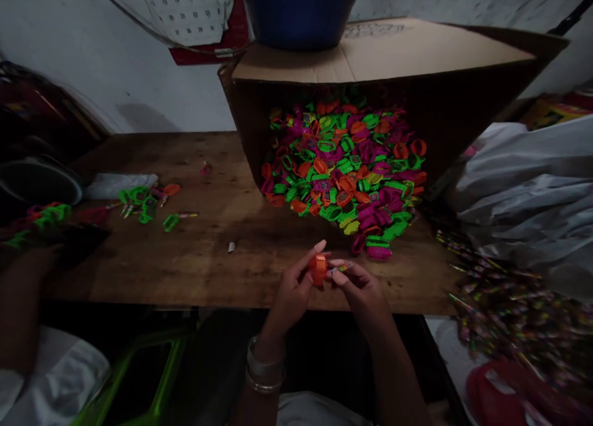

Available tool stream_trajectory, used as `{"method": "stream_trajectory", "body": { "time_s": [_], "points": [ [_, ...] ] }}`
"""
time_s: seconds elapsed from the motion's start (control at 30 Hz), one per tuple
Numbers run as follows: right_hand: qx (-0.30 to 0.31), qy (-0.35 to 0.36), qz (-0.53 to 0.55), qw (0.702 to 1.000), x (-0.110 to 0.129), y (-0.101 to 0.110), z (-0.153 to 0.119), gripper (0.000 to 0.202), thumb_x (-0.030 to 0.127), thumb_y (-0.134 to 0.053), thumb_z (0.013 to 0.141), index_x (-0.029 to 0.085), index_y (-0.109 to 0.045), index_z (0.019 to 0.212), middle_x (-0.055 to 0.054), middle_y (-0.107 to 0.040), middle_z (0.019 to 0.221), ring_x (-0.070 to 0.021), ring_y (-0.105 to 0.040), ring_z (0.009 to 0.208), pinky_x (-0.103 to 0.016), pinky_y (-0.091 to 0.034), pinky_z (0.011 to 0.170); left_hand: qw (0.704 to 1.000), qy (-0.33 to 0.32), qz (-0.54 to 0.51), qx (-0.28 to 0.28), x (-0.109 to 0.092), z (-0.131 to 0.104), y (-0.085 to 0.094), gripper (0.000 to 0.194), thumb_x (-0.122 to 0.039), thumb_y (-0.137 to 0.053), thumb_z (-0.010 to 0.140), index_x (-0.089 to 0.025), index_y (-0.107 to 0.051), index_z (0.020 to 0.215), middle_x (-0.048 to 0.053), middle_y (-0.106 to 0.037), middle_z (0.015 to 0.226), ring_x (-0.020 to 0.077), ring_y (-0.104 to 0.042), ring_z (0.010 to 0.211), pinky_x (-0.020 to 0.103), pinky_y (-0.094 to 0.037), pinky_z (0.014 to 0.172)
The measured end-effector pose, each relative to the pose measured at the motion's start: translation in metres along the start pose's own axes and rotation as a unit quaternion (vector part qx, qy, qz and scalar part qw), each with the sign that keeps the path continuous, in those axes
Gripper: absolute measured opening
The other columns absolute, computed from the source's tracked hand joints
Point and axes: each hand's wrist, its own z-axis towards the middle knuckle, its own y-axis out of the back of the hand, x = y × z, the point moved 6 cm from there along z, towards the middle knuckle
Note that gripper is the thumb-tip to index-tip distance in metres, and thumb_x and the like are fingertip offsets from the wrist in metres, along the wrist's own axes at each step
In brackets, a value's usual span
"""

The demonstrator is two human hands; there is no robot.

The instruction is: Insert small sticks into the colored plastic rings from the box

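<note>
Near the front edge of the wooden table (185,265), my left hand (296,284) grips an orange plastic ring-shaped piece (319,270) between thumb and fingers. My right hand (356,284) pinches a small multicoloured wrapped stick (341,268) against the right side of the orange piece. Just beyond my hands, a big heap of green, orange, pink and yellow plastic pieces (345,167) spills from a cardboard box (398,49) lying on its side.
Green pieces with sticks (143,202) and a white scrap (231,247) lie left of my hands. Another person's arm (23,290) reaches in at far left. A blue bucket (301,12) stands on the box. Many wrapped sticks (523,302) are piled at right beside white bags (528,185).
</note>
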Motion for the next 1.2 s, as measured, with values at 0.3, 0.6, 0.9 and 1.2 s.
{"method": "stream_trajectory", "body": {
  "time_s": [0.3,0.6,0.9,1.2],
  "points": [
    [-0.048,0.037,0.011,0.998,0.010,0.014,-0.001,0.026,0.038,-0.085,0.063,0.023,-0.073,0.081,0.000,-0.074,0.073,-0.0127,-0.067,0.066,-0.023,-0.054,0.066,0.994,0.093,-0.039,0.036,0.006,-0.005,-0.002,0.047,-0.034,-0.073,0.075,-0.020,-0.067,0.119,0.010,-0.070,0.111,0.0229,-0.064,0.097,0.028,-0.054,0.075],
    [-0.010,0.180,-0.064,0.982,0.042,0.006,-0.010,0.020,0.038,-0.071,0.081,0.025,-0.063,0.094,0.000,-0.068,0.083,-0.0152,-0.065,0.076,-0.025,-0.052,0.066,0.992,0.122,-0.017,0.026,0.001,-0.007,-0.009,0.036,-0.035,-0.080,0.063,-0.014,-0.068,0.090,0.003,-0.067,0.077,0.0128,-0.060,0.067,0.023,-0.048,0.063],
    [0.018,0.133,-0.141,0.981,0.034,0.004,-0.009,0.021,0.039,-0.065,0.085,0.025,-0.060,0.098,-0.001,-0.062,0.081,-0.0158,-0.059,0.074,-0.027,-0.048,0.068,0.995,0.072,0.049,0.041,0.001,-0.005,-0.010,0.029,-0.030,-0.072,0.070,-0.016,-0.064,0.094,0.005,-0.066,0.088,0.0167,-0.059,0.077,0.025,-0.050,0.064],
    [-0.021,0.164,-0.187,0.968,0.028,-0.003,-0.011,0.011,0.033,-0.064,0.084,0.024,-0.061,0.090,-0.001,-0.064,0.080,-0.0162,-0.061,0.074,-0.026,-0.048,0.067,0.988,0.025,0.149,-0.015,-0.007,-0.003,-0.002,0.020,-0.031,-0.071,0.070,-0.017,-0.064,0.084,0.000,-0.063,0.078,0.0151,-0.054,0.075,0.024,-0.042,0.069]
  ]
}}
